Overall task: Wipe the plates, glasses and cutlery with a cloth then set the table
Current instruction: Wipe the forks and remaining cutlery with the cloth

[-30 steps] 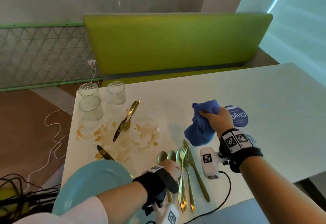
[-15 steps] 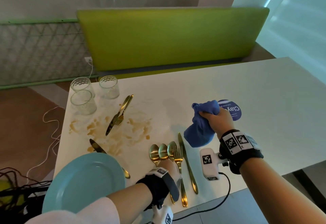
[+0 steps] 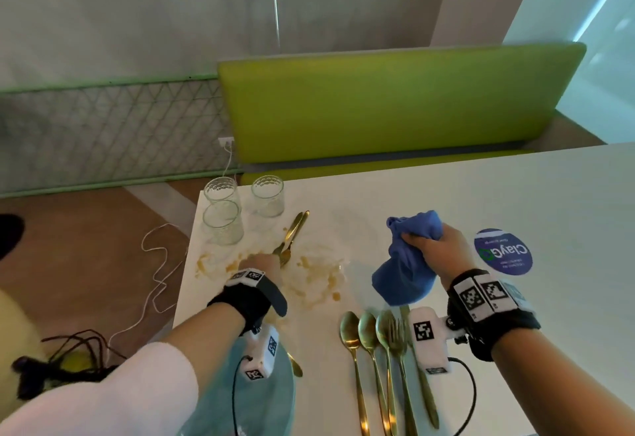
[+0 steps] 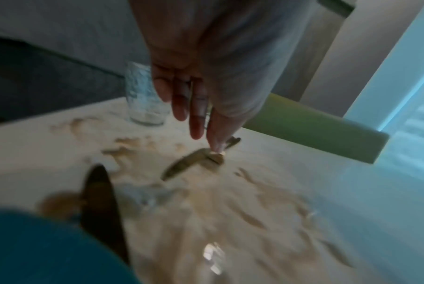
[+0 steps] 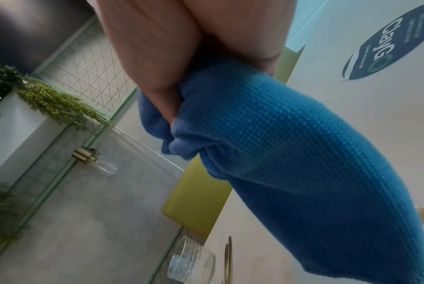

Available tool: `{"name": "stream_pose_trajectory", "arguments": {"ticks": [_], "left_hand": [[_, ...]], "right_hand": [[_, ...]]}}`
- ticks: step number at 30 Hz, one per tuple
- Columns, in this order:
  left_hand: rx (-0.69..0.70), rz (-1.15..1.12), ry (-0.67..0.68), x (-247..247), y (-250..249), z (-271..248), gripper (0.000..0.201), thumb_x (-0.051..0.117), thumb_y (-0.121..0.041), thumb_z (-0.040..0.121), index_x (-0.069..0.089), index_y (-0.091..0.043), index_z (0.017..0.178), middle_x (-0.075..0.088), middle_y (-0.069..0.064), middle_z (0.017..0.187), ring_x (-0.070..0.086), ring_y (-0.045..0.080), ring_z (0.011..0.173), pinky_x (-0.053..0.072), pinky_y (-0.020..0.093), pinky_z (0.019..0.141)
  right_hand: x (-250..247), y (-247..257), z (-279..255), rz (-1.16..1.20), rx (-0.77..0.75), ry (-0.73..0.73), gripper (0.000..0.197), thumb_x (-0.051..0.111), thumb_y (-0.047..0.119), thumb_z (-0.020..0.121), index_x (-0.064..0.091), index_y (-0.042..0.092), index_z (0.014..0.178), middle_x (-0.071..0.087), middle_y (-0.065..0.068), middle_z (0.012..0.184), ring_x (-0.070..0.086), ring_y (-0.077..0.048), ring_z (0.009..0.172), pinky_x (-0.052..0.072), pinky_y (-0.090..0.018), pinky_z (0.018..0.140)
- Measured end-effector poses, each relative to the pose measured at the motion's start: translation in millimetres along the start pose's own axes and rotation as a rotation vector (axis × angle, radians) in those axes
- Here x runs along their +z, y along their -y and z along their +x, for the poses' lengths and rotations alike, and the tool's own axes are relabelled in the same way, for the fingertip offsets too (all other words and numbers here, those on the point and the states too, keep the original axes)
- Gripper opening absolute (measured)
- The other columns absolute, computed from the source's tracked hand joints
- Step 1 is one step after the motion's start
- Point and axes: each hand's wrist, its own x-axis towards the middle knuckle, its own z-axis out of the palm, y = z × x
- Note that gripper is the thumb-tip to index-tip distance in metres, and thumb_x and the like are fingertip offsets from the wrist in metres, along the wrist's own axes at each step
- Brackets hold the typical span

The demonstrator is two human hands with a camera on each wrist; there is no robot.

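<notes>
My right hand (image 3: pixel 433 247) grips a bunched blue cloth (image 3: pixel 403 272) above the white table (image 3: pixel 429 195); the right wrist view shows the cloth (image 5: pixel 291 153) squeezed in the fist. My left hand (image 3: pixel 264 262) reaches over the brown smears with straight fingers (image 4: pixel 196 119). One fingertip touches a gold fork and knife pair (image 3: pixel 291 238), blurred in the left wrist view (image 4: pixel 189 163). Three spoons (image 3: pixel 367 327), a fork (image 3: pixel 397 330) and a knife lie in a row at the front. A teal plate (image 3: pixel 261 398) sits under my left forearm. Three glasses (image 3: pixel 223 224) stand at the far left corner.
Brown smears (image 3: pixel 319 277) cover the table's left part. Another knife (image 4: pixel 100 194) lies beside the plate. A round blue sticker (image 3: pixel 503 251) is right of the cloth. A green bench (image 3: pixel 395 105) runs behind the table, and cables (image 3: pixel 154 281) lie on the floor to the left.
My left hand has left the row of cutlery at the front edge and moved forward and left to the fork and knife pair. The right hand still holds the cloth in about the same place.
</notes>
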Motion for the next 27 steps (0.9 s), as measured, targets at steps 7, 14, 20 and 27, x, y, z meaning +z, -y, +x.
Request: {"name": "stream_pose_trajectory", "arguments": {"ticks": [7,14,20,27], "left_hand": [[0.225,0.089,-0.045,-21.2,23.7,55.3,0.034,0.04,-0.011,0.093,0.044,-0.007,0.126,0.042,0.016,0.128,0.048,0.035,0.112,0.039,0.035,0.087],[0.476,0.388,-0.117,-18.6,-5.1,98.9,0.031,0.038,-0.009,0.094,0.047,-0.008,0.124,0.043,0.016,0.128,0.047,0.034,0.115,0.042,0.037,0.091],[0.6,0.566,-0.133,-16.0,-5.3,118.4,0.032,0.039,0.0,0.092,0.052,-0.007,0.12,0.047,0.016,0.129,0.042,0.032,0.123,0.047,0.04,0.089],[0.721,0.569,-0.12,-11.5,-5.1,127.8,0.03,0.039,0.001,0.091,0.054,-0.004,0.116,0.049,0.015,0.126,0.043,0.031,0.123,0.046,0.039,0.092]], "right_hand": [[27.6,5.9,11.0,0.014,0.051,0.0,0.015,0.062,0.015,0.085,0.058,0.017,0.07,0.064,-0.007,0.076,0.06,-0.025,0.08,0.046,-0.033,0.074],[38.3,-0.1,16.1,0.062,0.098,-0.061,0.008,0.065,0.013,0.083,0.061,0.013,0.076,0.065,-0.006,0.076,0.06,-0.018,0.073,0.048,-0.028,0.069],[37.3,-1.1,15.9,0.064,0.122,-0.103,0.017,0.064,0.009,0.082,0.06,0.019,0.069,0.066,-0.009,0.078,0.062,-0.025,0.081,0.049,-0.038,0.081],[35.2,-4.9,11.8,0.085,0.132,-0.106,0.022,0.063,0.005,0.083,0.059,0.018,0.066,0.064,-0.003,0.071,0.06,-0.015,0.072,0.046,-0.034,0.081]]}}
